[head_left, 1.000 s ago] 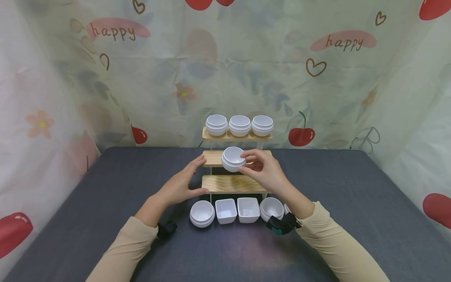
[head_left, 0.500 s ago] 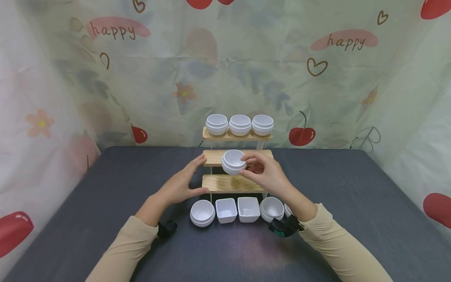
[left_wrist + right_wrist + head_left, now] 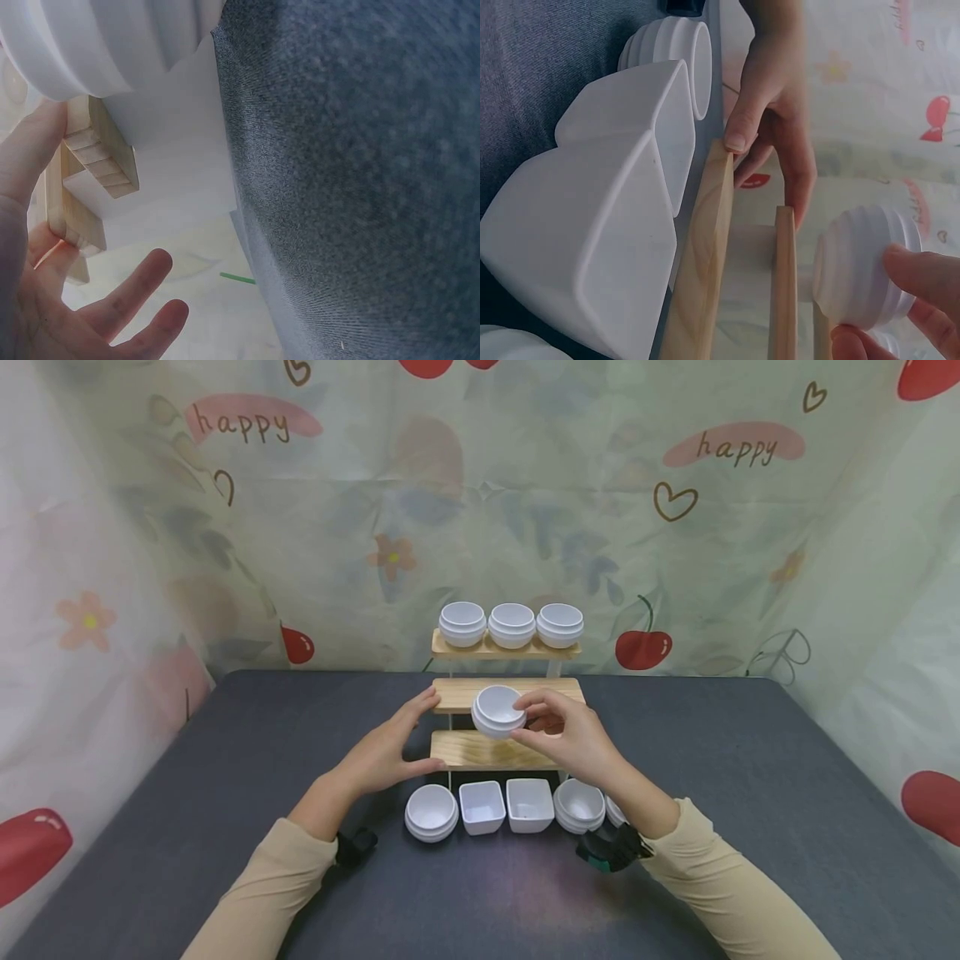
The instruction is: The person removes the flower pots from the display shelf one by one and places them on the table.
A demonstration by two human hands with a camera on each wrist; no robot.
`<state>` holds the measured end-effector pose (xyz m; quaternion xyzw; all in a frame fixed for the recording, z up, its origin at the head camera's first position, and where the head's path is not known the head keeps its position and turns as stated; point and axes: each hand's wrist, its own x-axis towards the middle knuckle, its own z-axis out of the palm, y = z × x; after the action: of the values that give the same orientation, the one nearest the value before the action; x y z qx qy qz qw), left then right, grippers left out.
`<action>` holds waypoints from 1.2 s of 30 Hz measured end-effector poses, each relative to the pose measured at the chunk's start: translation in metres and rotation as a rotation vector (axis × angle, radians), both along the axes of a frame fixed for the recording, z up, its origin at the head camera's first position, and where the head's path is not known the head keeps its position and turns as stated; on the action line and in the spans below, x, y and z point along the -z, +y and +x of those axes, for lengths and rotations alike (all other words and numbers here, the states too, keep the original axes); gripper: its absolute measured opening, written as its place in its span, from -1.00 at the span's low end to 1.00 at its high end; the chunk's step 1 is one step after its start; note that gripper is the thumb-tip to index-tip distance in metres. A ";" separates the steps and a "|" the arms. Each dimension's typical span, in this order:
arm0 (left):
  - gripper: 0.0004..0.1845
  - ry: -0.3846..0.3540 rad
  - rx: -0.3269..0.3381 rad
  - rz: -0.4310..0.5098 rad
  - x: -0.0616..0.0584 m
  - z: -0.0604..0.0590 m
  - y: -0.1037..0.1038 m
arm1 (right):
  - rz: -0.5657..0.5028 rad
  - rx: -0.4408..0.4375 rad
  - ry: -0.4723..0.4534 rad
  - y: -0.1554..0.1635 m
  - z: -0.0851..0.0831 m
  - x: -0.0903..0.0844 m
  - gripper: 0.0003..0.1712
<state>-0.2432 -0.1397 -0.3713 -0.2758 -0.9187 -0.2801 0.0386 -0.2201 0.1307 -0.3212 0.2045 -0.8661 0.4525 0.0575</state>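
Observation:
A three-step wooden rack [image 3: 502, 750] stands at the table's middle. My right hand [image 3: 558, 731] pinches a round white ribbed bowl [image 3: 498, 712] by its rim, just in front of the middle shelf [image 3: 457, 694]; the right wrist view shows the same bowl [image 3: 862, 266] held between my fingertips [image 3: 926, 274]. My left hand [image 3: 397, 743] lies with straight fingers against the rack's left end, thumb on the lowest shelf and fingers on the middle one; the left wrist view shows its fingers [image 3: 112, 315] spread beside the shelf ends [image 3: 97, 161].
Three round white bowls [image 3: 512, 625] sit on the top shelf. In front of the rack stand a round bowl [image 3: 431, 812], two square bowls [image 3: 505, 805] and further round bowls [image 3: 580, 804] partly behind my right wrist. A patterned curtain closes the back and sides.
My right hand has brought the round bowl slightly down and right, close to the middle shelf's front edge. The left hand has stayed on the rack.

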 end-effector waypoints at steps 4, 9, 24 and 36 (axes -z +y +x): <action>-0.01 -0.002 -0.001 -0.002 0.000 0.000 0.000 | 0.006 -0.004 0.001 0.000 0.001 0.000 -0.65; -0.01 -0.003 -0.002 -0.006 0.000 0.000 0.001 | 0.003 -0.014 0.001 0.002 0.003 0.000 -0.66; -0.01 -0.011 -0.002 -0.003 -0.001 0.000 0.000 | 0.047 -0.021 -0.016 0.004 0.010 -0.002 -0.67; -0.01 0.000 0.003 0.002 -0.002 0.000 0.000 | 0.058 -0.048 -0.013 0.005 0.016 0.000 -0.67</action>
<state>-0.2436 -0.1394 -0.3697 -0.2770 -0.9181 -0.2809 0.0382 -0.2039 0.1353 -0.3211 0.2238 -0.8742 0.4296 0.0349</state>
